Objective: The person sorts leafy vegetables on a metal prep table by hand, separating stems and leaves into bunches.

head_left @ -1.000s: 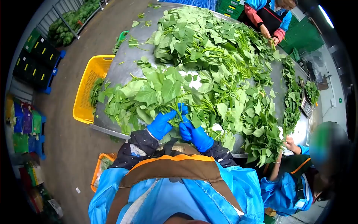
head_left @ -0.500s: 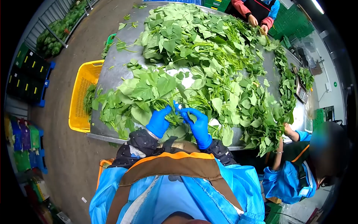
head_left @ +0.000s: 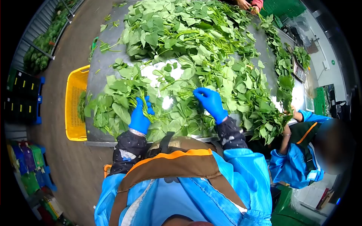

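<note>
My left hand [head_left: 140, 117], in a blue glove, is closed around the stems of a bunch of leafy greens [head_left: 128, 90]. The leaves fan out to the left above the metal table. To the right, my right hand [head_left: 211, 102], also gloved in blue, has its fingertips pinched together at the stems of other leafy greens [head_left: 186, 91] in the pile. Its fingers partly hide what they grip. Broad green leaves and pale stems lie around both hands.
A yellow crate [head_left: 75, 109] stands at the table's left edge. A larger heap of greens [head_left: 181, 30] covers the far side of the table [head_left: 102, 62]. At right, a co-worker's sleeve [head_left: 286, 165] and hands are beside the greens; another person's hands [head_left: 249, 5] are at the far end. A scale [head_left: 299, 71] sits at right.
My hands have moved apart. The left has gone left with the bunch, which is now lower and tilted; the right has moved right and forward to the stems in the pile. The view has shifted.
</note>
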Motion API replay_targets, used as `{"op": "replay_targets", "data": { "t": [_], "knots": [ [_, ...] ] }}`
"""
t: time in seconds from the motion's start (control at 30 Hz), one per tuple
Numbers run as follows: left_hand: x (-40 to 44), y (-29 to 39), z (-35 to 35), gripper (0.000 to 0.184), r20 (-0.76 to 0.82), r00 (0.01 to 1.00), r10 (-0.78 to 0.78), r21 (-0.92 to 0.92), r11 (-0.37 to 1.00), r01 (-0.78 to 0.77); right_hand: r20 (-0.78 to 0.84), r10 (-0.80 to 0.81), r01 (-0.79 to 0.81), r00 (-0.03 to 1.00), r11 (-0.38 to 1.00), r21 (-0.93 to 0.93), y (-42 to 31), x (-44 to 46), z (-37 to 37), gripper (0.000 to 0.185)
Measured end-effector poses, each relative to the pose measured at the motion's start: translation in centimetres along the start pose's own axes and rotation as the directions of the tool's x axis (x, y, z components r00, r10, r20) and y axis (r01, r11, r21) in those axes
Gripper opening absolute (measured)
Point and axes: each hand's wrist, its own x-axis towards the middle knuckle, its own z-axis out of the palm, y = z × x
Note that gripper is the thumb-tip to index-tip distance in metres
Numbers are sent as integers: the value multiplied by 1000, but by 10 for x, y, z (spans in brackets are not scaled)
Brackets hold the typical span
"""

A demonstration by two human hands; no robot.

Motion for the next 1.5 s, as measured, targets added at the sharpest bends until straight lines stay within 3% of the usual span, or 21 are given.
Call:
{"op": "replay_targets", "data": {
  "t": [0.1,0.2,0.23,0.27,0.3,0.33,0.37,0.47,0.5,0.57,0.63,0.7,0.77,0.83,0.97,1.07,1.2,1.33,1.43,1.47,1.5],
  "knots": [
    [-2,-17,-21,37,32,999,41,17,999,-41,-33,-168,122,985,824,-553,20,13,6,19],
    [-10,-13,-9,36,27,1000,11,65,998,-12,73,-60,94,996,717,-691,80,18,21,19],
    [-9,-12,-6,36,8,1000,-11,86,996,10,113,-44,108,993,747,-656,64,19,7,22],
    [-13,-11,5,37,-23,1000,0,196,981,4,60,36,-11,998,923,-384,60,23,-4,21],
    [-15,-9,14,35,0,999,-39,143,989,38,43,129,-126,991,990,-68,57,27,-15,21],
    [-18,-9,21,34,21,997,-80,88,993,77,159,242,-283,957,898,336,35,29,-35,21],
    [-19,-10,24,32,42,992,-122,33,992,121,103,246,-262,964,806,531,24,26,-45,22],
    [-8,-20,13,23,94,977,-190,-46,980,195,359,250,-390,899,828,402,16,10,-41,29],
    [-3,-22,11,22,115,973,-200,-57,977,208,397,196,-406,897,720,562,8,4,-48,30],
    [-8,-20,26,21,25,989,-144,-39,989,145,240,113,-261,964,556,789,4,-6,-53,32],
    [-14,-15,47,22,-65,993,-94,8,996,94,314,183,-352,932,670,654,3,-14,-42,34],
    [-6,-20,28,24,59,990,-126,-39,991,128,342,182,-386,922,498,777,4,-24,-29,36],
    [-14,-24,36,25,-53,996,-73,8,997,74,203,168,-258,965,438,861,-16,-30,-19,33],
    [-21,-25,39,28,-20,999,-47,69,996,49,64,143,-143,988,661,736,-15,-36,5,30],
    [-22,-29,55,34,22,1000,14,265,964,-20,96,227,-207,969,539,816,-35,-47,32,25],
    [-26,-37,70,39,65,997,-42,345,939,17,156,214,-255,964,591,765,-60,-52,29,21],
    [-25,-44,69,36,112,989,-100,344,937,56,312,171,-342,935,672,657,-38,-60,56,21],
    [-36,-41,75,32,72,993,-91,423,904,52,285,177,-335,942,508,794,-52,-63,50,28],
    [-34,-47,58,30,61,995,-83,399,915,52,354,184,-391,917,586,710,-47,-60,55,27],
    [-33,-46,56,30,31,993,-118,374,922,98,406,245,-447,881,713,540,-54,-58,48,28],
    [-32,-44,57,30,5,988,-156,351,925,144,377,198,-413,905,622,665,-59,-59,47,27]
  ]
}}
